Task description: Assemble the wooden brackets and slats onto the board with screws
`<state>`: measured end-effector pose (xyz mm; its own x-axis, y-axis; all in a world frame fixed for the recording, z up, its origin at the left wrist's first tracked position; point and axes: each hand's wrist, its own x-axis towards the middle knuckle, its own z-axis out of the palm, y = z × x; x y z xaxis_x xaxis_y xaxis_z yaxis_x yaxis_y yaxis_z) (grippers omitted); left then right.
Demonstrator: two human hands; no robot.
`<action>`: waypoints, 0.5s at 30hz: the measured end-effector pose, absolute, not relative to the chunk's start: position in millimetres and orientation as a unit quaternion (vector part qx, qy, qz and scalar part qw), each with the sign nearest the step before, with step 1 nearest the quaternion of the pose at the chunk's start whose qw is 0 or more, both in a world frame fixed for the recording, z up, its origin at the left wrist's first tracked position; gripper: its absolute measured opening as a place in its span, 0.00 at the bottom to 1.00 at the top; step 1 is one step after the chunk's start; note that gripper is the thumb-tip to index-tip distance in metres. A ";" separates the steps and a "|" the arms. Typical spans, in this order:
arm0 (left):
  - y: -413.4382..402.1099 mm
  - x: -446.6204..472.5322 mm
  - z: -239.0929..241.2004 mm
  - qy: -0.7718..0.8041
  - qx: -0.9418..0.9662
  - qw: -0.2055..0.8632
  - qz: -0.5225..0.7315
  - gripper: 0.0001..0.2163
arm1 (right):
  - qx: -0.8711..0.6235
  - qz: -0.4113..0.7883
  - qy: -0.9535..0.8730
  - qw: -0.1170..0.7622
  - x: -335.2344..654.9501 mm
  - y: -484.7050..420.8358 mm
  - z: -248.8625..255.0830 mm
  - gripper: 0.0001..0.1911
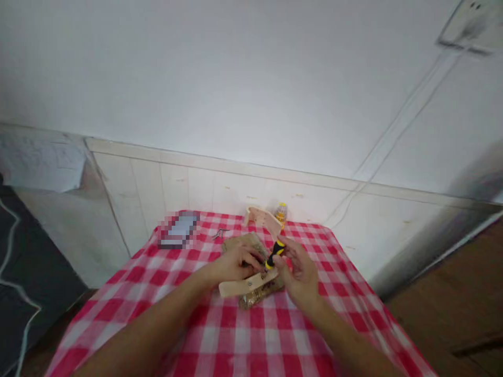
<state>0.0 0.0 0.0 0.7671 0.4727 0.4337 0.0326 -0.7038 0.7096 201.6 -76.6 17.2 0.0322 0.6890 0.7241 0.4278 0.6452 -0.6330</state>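
My right hand (301, 272) is closed around a screwdriver with a black and yellow handle (275, 253), its tip pointing down at a light wooden piece (241, 285). My left hand (236, 263) rests on that wooden piece and on a brown board (239, 243) beneath it, fingers curled and pressing down. Both sit on a red and white checked tablecloth (236, 335). Whether the left hand holds anything small is hidden.
Another curved wooden part (262, 217) and a small yellow bottle (281, 212) stand at the table's far edge. A blurred flat object (177, 230) lies at the far left, small metal pieces (220, 234) beside it. White wall panels rise behind; wooden floor lies to the right.
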 end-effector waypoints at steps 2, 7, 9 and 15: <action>0.1 0.4 0.2 0.147 0.870 0.358 0.305 0.11 | -0.410 0.117 -0.684 0.593 199.6 -76.9 19.7 0.19; 0.4 1.2 0.8 0.148 0.872 0.351 0.306 0.11 | -0.412 0.130 -0.673 0.600 198.1 -75.8 20.7 0.19; 0.0 1.1 1.4 0.152 0.873 0.346 0.308 0.11 | -0.412 0.139 -0.669 0.603 198.3 -75.3 19.5 0.19; -1.8 0.4 4.1 0.159 0.877 0.334 0.307 0.10 | -0.415 0.150 -0.662 0.606 197.6 -75.9 18.8 0.19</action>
